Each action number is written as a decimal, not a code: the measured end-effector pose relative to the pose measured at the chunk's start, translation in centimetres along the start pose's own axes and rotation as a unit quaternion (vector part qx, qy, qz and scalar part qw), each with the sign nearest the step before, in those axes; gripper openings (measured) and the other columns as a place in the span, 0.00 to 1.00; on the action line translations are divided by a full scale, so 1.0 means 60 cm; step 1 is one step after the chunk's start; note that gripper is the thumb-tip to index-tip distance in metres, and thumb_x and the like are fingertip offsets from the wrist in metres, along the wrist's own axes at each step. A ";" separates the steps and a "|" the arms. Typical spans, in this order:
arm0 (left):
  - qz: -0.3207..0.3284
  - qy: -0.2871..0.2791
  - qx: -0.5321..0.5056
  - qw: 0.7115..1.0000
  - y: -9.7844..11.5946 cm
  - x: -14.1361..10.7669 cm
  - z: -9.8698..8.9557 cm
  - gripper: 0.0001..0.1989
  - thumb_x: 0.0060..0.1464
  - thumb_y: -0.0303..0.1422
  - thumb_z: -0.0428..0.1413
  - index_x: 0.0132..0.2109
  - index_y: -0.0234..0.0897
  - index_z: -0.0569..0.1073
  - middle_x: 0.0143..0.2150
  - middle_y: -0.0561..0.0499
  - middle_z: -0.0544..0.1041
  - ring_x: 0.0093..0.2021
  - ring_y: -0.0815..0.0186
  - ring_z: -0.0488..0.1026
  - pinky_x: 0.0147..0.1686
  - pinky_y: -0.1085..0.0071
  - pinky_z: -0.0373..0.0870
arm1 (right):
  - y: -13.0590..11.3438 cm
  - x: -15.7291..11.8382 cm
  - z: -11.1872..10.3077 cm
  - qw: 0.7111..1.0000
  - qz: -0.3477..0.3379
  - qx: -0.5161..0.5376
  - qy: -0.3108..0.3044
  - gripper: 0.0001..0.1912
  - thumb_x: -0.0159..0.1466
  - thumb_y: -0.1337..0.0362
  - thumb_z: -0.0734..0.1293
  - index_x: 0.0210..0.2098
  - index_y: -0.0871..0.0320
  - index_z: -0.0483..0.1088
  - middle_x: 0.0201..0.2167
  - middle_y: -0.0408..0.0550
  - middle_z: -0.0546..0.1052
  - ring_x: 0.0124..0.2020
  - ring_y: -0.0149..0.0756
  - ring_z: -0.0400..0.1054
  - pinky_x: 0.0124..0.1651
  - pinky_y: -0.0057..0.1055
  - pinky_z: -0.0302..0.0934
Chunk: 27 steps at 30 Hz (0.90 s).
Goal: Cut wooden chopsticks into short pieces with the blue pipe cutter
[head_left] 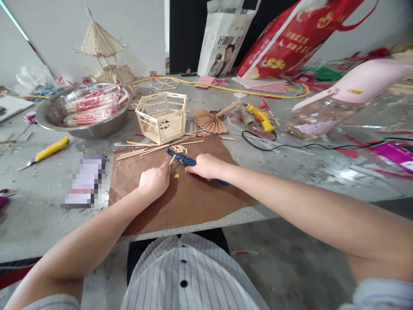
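My left hand (154,182) pinches a short thin wooden stick (172,159) between its fingertips, over a brown sheet (190,198). Wrapped round the handles of a blue hand cutter (184,159) is my right hand (208,166). The cutter's jaws lie just beyond the tip of the stick; whether they touch it I cannot tell. Several small cut stick pieces (180,149) are beside the jaws. Long wooden sticks (134,153) lie along the sheet's far edge. Behind them stands a hexagonal stick frame (160,129).
A metal bowl (80,132) of wrapped sticks, a phone (84,181) and a yellow utility knife (51,149) are at left. A stick pagoda (101,41) stands behind. To the right are a paper fan (211,122), a yellow glue gun (260,117), and a pink-topped bottle (325,114).
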<state>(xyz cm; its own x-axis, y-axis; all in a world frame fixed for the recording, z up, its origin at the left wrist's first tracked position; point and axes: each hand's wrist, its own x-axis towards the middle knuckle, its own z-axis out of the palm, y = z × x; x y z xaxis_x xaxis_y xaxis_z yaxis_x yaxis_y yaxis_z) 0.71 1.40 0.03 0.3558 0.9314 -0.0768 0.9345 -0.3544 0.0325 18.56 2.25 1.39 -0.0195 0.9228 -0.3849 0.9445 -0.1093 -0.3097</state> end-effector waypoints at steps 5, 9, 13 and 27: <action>-0.008 0.019 -0.034 0.999 -0.004 0.000 -0.002 0.19 0.56 0.39 0.33 0.52 0.42 0.57 0.38 0.46 0.73 0.37 0.60 0.71 0.35 0.65 0.64 | 0.005 -0.003 -0.022 0.976 0.005 0.187 -0.115 0.15 0.51 0.55 0.61 0.22 0.62 0.66 0.17 0.46 0.70 0.14 0.27 0.62 0.19 0.24 0.56; -0.002 0.002 -0.043 0.999 -0.007 -0.002 -0.003 0.19 0.56 0.38 0.33 0.50 0.41 0.60 0.39 0.46 0.73 0.39 0.60 0.70 0.35 0.65 0.64 | 0.006 -0.008 -0.028 0.965 0.023 0.224 -0.137 0.12 0.50 0.58 0.62 0.22 0.63 0.65 0.16 0.45 0.69 0.13 0.26 0.60 0.19 0.24 0.56; 0.001 0.004 -0.061 0.998 -0.012 -0.003 -0.005 0.20 0.56 0.39 0.33 0.51 0.44 0.59 0.39 0.48 0.73 0.39 0.62 0.70 0.35 0.68 0.63 | 0.002 -0.015 -0.030 0.962 0.027 0.233 -0.138 0.11 0.50 0.59 0.62 0.21 0.63 0.63 0.18 0.45 0.70 0.14 0.26 0.60 0.20 0.24 0.56; 0.031 0.029 -0.070 0.997 -0.006 0.005 -0.009 0.16 0.55 0.35 0.36 0.45 0.40 0.64 0.38 0.49 0.73 0.37 0.64 0.70 0.36 0.71 0.63 | -0.006 -0.022 -0.040 0.990 -0.025 0.076 -0.112 0.14 0.50 0.58 0.58 0.22 0.63 0.67 0.20 0.48 0.72 0.17 0.29 0.62 0.20 0.24 0.53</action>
<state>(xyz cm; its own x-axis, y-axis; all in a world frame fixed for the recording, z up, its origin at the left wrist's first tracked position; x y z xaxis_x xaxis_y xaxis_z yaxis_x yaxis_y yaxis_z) 0.47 1.87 0.52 0.4090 0.9124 -0.0116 0.8992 -0.4009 0.1753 19.01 1.95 4.07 -0.1529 0.8245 -0.5448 0.8811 -0.1359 -0.4530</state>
